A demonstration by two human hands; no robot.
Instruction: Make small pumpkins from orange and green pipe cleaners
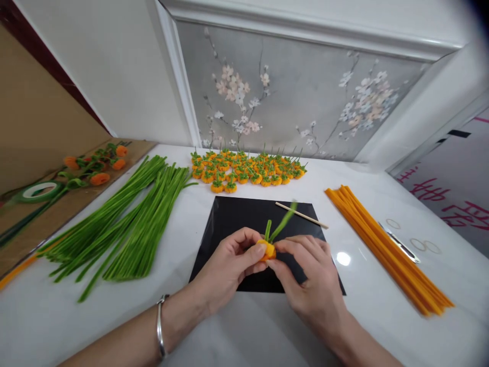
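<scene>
A small orange pumpkin-like piece made of fuzzy stem is pinched between the fingers of my left hand, over a black mat. Two green fuzzy stems rise from its top, one short and upright, the other longer, slanting right and blurred. On its right side, my right hand has its thumb and index finger against the piece. Behind my right hand, a thin wooden stick lies across the mat's upper right edge.
Green fuzzy stems lie at left, orange ones at right beside scissors and thin rings. Many small orange pumpkins with green tops stand by the wall. Green tape and orange flowers are far left.
</scene>
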